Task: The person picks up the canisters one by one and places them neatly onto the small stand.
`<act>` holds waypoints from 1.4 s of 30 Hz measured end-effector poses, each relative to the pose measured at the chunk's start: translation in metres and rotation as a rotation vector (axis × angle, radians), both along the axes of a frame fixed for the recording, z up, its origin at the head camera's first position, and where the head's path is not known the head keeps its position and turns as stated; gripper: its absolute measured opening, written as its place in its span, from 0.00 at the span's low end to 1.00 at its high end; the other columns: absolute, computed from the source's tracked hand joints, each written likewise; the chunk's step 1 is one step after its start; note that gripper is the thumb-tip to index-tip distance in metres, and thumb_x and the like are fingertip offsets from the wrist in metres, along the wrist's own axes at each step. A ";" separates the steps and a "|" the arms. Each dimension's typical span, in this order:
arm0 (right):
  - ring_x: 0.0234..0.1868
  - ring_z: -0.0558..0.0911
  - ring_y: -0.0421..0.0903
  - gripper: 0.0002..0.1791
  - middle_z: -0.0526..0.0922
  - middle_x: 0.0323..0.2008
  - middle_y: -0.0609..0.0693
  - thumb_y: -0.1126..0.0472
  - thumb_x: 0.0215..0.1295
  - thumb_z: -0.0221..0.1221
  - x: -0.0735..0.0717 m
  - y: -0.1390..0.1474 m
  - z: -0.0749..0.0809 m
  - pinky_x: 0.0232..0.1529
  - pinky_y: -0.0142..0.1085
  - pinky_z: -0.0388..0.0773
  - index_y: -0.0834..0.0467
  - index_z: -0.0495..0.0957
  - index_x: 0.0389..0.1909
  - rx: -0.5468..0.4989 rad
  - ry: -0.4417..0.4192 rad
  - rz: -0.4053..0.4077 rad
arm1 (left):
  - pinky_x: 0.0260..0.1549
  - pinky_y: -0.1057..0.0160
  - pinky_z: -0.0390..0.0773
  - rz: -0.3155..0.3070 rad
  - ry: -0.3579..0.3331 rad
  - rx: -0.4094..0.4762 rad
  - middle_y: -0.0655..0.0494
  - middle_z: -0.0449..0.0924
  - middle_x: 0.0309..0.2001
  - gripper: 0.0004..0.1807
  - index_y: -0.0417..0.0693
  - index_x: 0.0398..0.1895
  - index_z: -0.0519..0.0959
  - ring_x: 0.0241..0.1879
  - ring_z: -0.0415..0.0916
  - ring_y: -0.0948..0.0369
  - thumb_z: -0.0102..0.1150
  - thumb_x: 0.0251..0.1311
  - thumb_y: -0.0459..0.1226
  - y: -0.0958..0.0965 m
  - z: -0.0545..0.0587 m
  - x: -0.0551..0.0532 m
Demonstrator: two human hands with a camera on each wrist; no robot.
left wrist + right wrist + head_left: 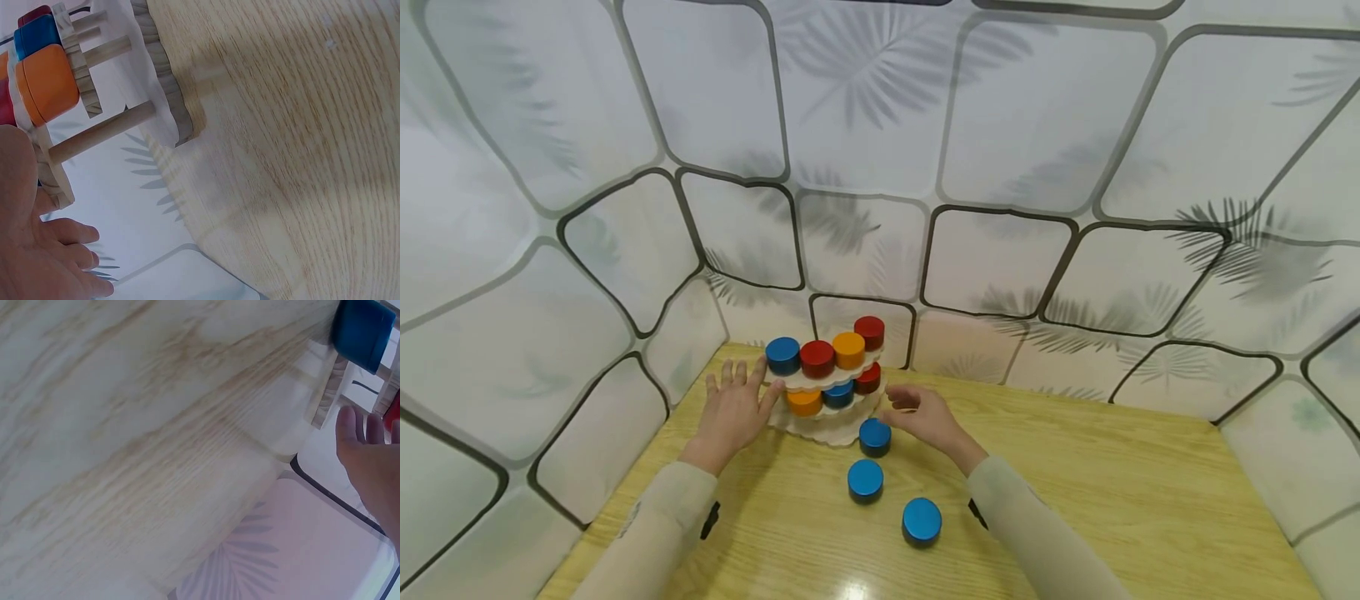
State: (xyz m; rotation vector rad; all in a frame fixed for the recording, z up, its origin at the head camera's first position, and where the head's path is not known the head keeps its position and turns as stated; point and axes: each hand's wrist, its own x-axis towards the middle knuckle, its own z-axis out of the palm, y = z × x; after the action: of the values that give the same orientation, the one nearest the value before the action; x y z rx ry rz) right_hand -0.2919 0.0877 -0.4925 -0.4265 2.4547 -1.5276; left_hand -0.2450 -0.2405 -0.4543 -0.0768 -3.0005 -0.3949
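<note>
A tiered wooden stand with scalloped shelves carries short round tins. Its top shelf holds a blue tin, a red tin, an orange tin and another red one. Orange, blue and red tins show on the shelf below. My left hand is at the stand's left end, fingers spread, thumb and index finger at the top shelf's edge beside the blue tin. By the right end, my right hand has loosely bent fingers with nothing visible between them. Just below its fingertips is another blue tin.
Two more blue tins, a middle one and a nearer one, stand on the wooden table in front of the stand. Patterned white walls enclose the table at the back and sides.
</note>
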 end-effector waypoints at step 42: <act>0.61 0.82 0.57 0.35 0.82 0.64 0.61 0.62 0.64 0.72 0.013 0.003 -0.018 0.68 0.55 0.77 0.66 0.74 0.70 0.093 0.034 0.246 | 0.74 0.21 0.46 0.008 0.007 0.025 0.22 0.56 0.78 0.37 0.39 0.84 0.55 0.79 0.46 0.25 0.37 0.85 0.55 0.000 0.000 0.001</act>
State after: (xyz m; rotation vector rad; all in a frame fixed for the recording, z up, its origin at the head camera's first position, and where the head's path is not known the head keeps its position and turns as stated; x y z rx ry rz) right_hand -0.2794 0.0903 -0.5103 -0.7116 2.3813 -1.3128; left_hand -0.2442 -0.2400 -0.4547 -0.0644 -2.9873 -0.4303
